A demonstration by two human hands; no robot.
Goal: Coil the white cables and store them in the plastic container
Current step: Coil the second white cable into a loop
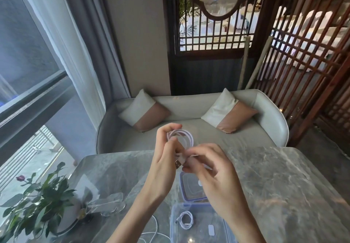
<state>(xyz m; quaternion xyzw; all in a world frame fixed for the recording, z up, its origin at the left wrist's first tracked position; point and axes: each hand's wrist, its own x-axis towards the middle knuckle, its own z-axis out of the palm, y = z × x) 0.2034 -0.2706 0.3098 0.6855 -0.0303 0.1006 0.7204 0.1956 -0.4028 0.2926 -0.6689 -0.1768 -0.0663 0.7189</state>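
Both hands are raised above the marble table (284, 182). My left hand (164, 159) pinches a white cable coil (184, 135) of a few loops, its USB plug hanging near the palm. My right hand (214, 170) grips the loose end of the same cable beside the coil. Below them a clear plastic container (176, 229) with blue trim stands at the table's front edge, and a coiled white cable (186, 222) lies inside it. Its lid (186, 186) rests just behind it, partly hidden by my right hand. Another white cable (154, 231) lies loose left of the container.
A potted plant with a dark rose (37, 201) stands at the table's left front, next to crumpled clear wrapping (106, 204). Beyond the table is a grey sofa (189, 129) with two cushions. A window is at left, wooden lattice screens at right.
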